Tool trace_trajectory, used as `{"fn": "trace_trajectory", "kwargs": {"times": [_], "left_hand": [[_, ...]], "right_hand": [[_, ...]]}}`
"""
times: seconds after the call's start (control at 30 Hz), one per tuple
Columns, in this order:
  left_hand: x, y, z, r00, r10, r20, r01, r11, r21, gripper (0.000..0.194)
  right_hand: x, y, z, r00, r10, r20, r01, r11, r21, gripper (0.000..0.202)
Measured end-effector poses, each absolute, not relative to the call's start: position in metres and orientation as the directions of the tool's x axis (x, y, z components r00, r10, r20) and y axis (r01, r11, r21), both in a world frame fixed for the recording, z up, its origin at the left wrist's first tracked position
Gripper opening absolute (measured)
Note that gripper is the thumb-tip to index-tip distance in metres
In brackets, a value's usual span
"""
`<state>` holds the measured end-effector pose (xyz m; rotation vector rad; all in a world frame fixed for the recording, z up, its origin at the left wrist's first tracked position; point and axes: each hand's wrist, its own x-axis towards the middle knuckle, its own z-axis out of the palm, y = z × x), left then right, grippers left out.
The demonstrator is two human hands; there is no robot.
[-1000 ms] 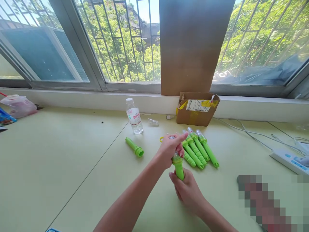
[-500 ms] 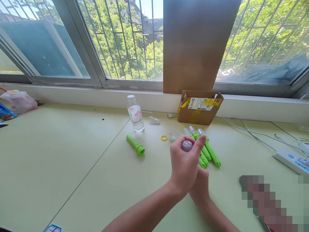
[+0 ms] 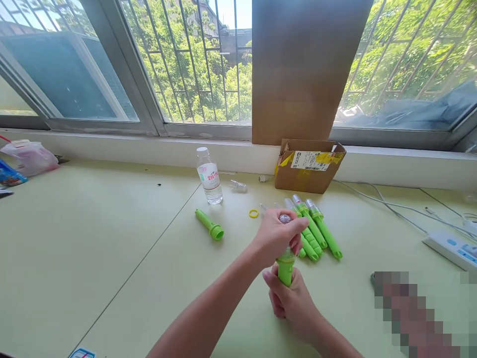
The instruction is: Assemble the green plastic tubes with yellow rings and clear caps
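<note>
Upright between my hands is a green flashlight-like tube [image 3: 285, 271] with a clear head and a yellow ring at the joint. My left hand [image 3: 274, 236] is closed around the clear head, whose ridged end shows above the fingers. Lower down, my right hand [image 3: 294, 303] grips the green handle. Just behind lie several similar green tubes with clear heads [image 3: 325, 231], partly hidden by my left hand. A separate green handle [image 3: 209, 224], its threaded end bare, rests to the left. Near my left hand lies a yellow ring [image 3: 254, 213].
A water bottle [image 3: 209, 179] stands behind the loose handle. Clear plastic pieces [image 3: 238, 186] lie beside it, near an open cardboard box [image 3: 309, 166]. At right are a power strip [image 3: 450, 248], white cables and a blurred-out object [image 3: 413, 313]. A plastic bag [image 3: 32, 156] sits far left.
My left hand has turned and its thumb has come down. My right hand has come out from behind the left forearm, so the green handle now shows between them.
</note>
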<state>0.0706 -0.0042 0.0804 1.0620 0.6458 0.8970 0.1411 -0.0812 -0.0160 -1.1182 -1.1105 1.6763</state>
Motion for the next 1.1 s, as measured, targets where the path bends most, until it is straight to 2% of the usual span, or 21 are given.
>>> {"fn": "trace_trajectory", "kwargs": {"times": [0.1, 0.17, 0.27, 0.33, 0.4, 0.47, 0.53, 0.57, 0.6, 0.7, 0.8, 0.87, 1.0, 1.1], "left_hand": [[0.066, 0.0, 0.073, 0.561, 0.828, -0.027, -0.355, 0.27, 0.895, 0.045], [0.065, 0.002, 0.07, 0.57, 0.821, 0.012, -0.38, 0.251, 0.89, 0.046], [0.064, 0.01, 0.067, 0.47, 0.878, 0.094, -0.392, 0.112, 0.913, 0.043], [0.063, 0.018, 0.064, 0.311, 0.939, 0.145, -0.385, -0.015, 0.923, 0.038], [0.058, 0.03, 0.055, 0.17, 0.973, 0.155, -0.36, -0.086, 0.929, 0.045], [0.049, 0.04, 0.039, 0.044, 0.989, 0.138, -0.242, -0.124, 0.962, 0.054], [0.037, 0.046, 0.019, -0.085, 0.98, 0.181, 0.078, -0.174, 0.982, 0.046], [0.031, 0.047, 0.009, -0.079, 0.965, 0.252, 0.325, -0.214, 0.921, 0.039], [0.025, 0.046, -0.001, 0.006, 0.945, 0.327, 0.563, -0.273, 0.78, 0.031], [0.015, 0.038, -0.02, 0.145, 0.922, 0.359, 0.693, -0.353, 0.628, 0.015], [0.015, 0.031, -0.025, 0.301, 0.884, 0.358, 0.866, -0.411, 0.286, 0.016], [0.017, 0.027, -0.024, 0.335, 0.878, 0.343, 0.92, -0.384, 0.084, 0.019], [0.019, 0.023, -0.025, 0.313, 0.884, 0.347, 0.937, -0.348, 0.043, 0.024], [0.019, 0.023, -0.026, 0.239, 0.87, 0.43, 0.949, -0.304, 0.088, 0.027]], "right_hand": [[0.143, -0.079, -0.02, -0.337, 0.9, -0.277, -0.119, -0.332, -0.936, 0.039], [0.145, -0.075, -0.022, -0.3, 0.923, -0.241, -0.034, -0.263, -0.964, 0.039], [0.151, -0.068, -0.022, -0.118, 0.992, -0.042, 0.13, -0.026, -0.991, 0.036], [0.156, -0.063, -0.021, 0.052, 0.987, 0.154, 0.236, 0.138, -0.962, 0.019], [0.161, -0.059, -0.023, 0.151, 0.945, 0.29, 0.318, 0.232, -0.919, 0.027], [0.164, -0.055, -0.027, 0.183, 0.902, 0.392, 0.419, 0.289, -0.861, 0.028], [0.166, -0.053, -0.031, 0.199, 0.877, 0.438, 0.513, 0.288, -0.809, 0.025], [0.166, -0.052, -0.033, 0.201, 0.869, 0.453, 0.554, 0.281, -0.784, 0.024], [0.166, -0.051, -0.034, 0.198, 0.861, 0.468, 0.587, 0.278, -0.76, 0.024], [0.165, -0.049, -0.037, 0.18, 0.842, 0.509, 0.648, 0.288, -0.705, 0.025], [0.165, -0.048, -0.037, 0.188, 0.843, 0.505, 0.673, 0.264, -0.691, 0.027], [0.165, -0.048, -0.037, 0.196, 0.852, 0.486, 0.687, 0.235, -0.688, 0.028], [0.165, -0.049, -0.035, 0.177, 0.854, 0.49, 0.723, 0.225, -0.653, 0.029], [0.164, -0.05, -0.034, 0.156, 0.858, 0.49, 0.754, 0.217, -0.621, 0.03]]}}
